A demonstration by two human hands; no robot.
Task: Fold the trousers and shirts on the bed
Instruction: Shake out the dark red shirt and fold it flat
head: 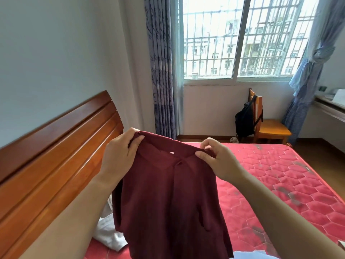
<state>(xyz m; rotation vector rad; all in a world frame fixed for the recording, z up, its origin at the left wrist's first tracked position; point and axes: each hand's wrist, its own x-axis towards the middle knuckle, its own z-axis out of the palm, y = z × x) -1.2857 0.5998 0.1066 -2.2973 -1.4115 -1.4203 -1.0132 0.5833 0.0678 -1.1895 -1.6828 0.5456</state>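
A dark maroon collared shirt hangs in the air above the bed, front facing me, collar at the top. My left hand grips its left shoulder, fingers curled over the fabric edge. My right hand pinches the right shoulder by the collar. The shirt's body drapes down toward the red quilted mattress. A crumpled white garment lies on the bed at lower left, partly hidden behind the shirt and my left arm.
A wooden headboard runs along the left. Beyond the bed a wooden chair with a black backpack stands under the barred window. A pale blue cloth edge shows at the bottom.
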